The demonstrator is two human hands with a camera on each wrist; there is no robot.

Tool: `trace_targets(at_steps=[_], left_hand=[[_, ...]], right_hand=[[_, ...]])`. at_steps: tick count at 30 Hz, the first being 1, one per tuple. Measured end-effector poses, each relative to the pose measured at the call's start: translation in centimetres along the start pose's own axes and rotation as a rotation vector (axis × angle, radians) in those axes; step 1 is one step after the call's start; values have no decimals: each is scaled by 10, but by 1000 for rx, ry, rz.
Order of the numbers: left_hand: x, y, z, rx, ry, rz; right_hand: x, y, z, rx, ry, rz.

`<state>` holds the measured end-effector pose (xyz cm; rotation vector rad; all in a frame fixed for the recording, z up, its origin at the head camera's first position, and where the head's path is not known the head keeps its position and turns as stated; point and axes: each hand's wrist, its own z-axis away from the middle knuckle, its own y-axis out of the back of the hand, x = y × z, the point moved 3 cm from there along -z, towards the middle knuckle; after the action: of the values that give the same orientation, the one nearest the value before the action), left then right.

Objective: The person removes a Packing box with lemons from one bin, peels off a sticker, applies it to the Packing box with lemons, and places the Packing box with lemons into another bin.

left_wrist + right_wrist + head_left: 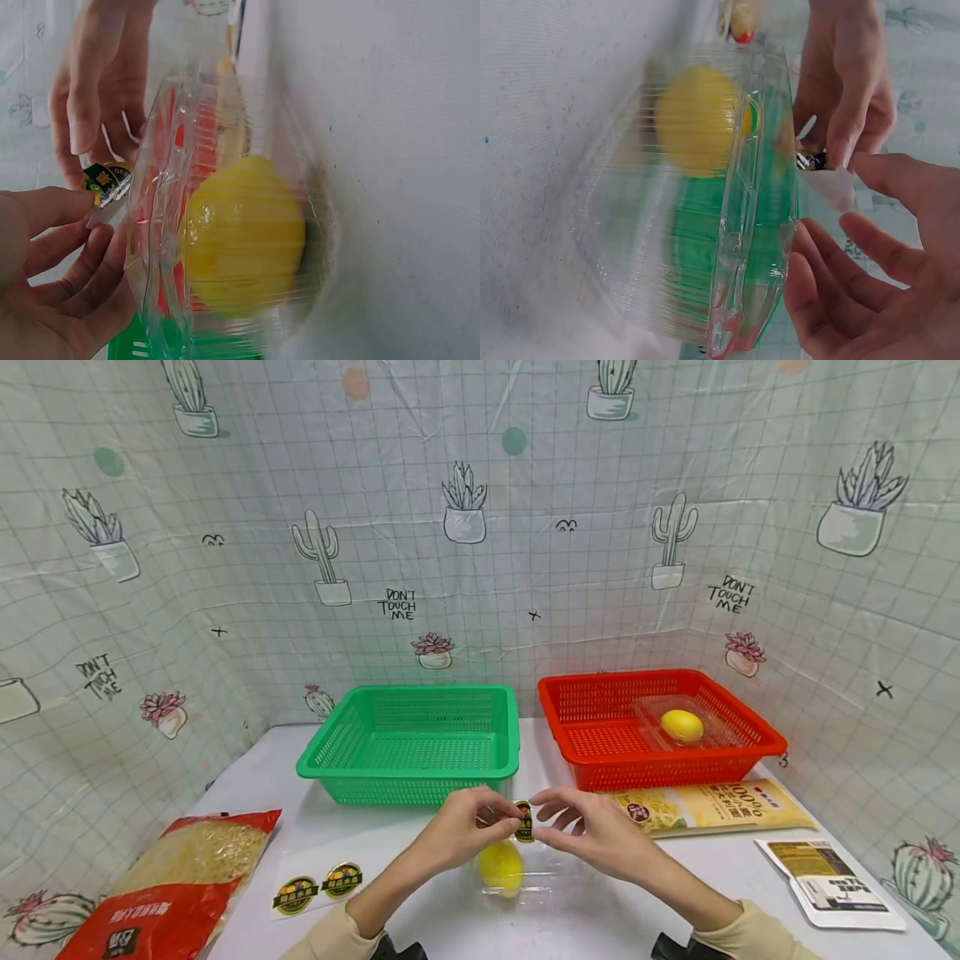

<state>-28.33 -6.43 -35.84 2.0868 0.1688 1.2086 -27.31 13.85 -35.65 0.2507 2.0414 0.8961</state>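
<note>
My left hand (472, 827) pinches a small black-and-gold fruit sticker (525, 822) between thumb and forefinger, its pale backing side showing in the right wrist view. Facing it, my right hand (588, 827) has its fingers loosely spread, the tips close to the sticker's edge. Both hands are over a clear plastic clamshell box (667, 300) with its lid down. Inside the box, toward its left end, lies a yellow lemon (247, 236), seen through the ribbed wall.
Behind the hands stand a green basket (408, 774) and a red basket (667, 777); the red one holds another clear box with a lemon (682, 725). A sticker sheet (318, 891) and a red food bag (165, 893) lie left, a yellow packet (720, 806) and white pouch (836, 885) right.
</note>
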Motion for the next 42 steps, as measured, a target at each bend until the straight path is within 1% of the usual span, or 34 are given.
trace_targets(at_steps=[4, 11, 17, 19, 29, 35, 42], left_hand=[[0, -4, -2, -3, 5, -3], [1, -7, -3, -16, 13, -23], [1, -6, -3, -23, 17, -18], [1, -6, -3, -25, 16, -13], [0, -3, -3, -7, 25, -35], [-1, -3, -2, -11, 28, -44], [-3, -3, -4, -22, 42, -30]], right_hand=[[-1, 0, 0, 17, -7, -13], [-1, 0, 0, 16, -5, -15], [-1, 0, -1, 38, 39, 33], [-1, 0, -1, 39, 43, 32], [6, 3, -3, 5, -9, -34], [8, 3, -5, 0, -32, -64], [9, 3, -6, 7, -54, -37]])
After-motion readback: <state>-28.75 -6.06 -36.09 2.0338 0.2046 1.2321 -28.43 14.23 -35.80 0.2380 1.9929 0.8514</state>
